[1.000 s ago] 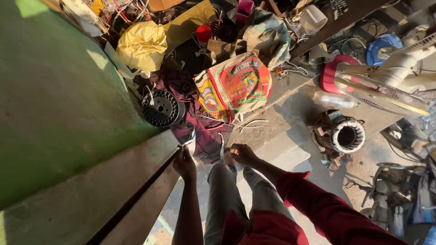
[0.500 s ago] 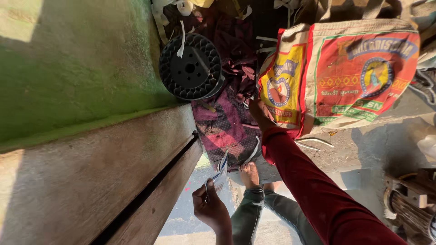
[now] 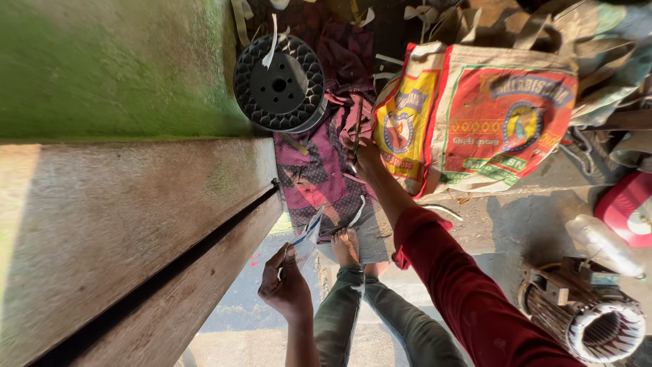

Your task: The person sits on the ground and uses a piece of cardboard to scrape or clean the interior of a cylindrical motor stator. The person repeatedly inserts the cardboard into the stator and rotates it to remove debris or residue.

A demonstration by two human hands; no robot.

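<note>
The left hand (image 3: 285,289) is pinching a pale paper strip (image 3: 309,234), held up at the person's 11 o'clock. The right hand (image 3: 367,158) is reaching to 12 o'clock, fingers curled on the patterned cloth (image 3: 316,170) beside the sack (image 3: 502,122); its grip is unclear. More strips are lying loose on the floor near the spool (image 3: 279,85), apparently ungathered.

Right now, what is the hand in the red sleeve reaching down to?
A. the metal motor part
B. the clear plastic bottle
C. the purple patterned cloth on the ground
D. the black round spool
C: the right hand in the red sleeve rests on the purple patterned cloth, beside the colourful printed sack, apart from the black spool.
</note>
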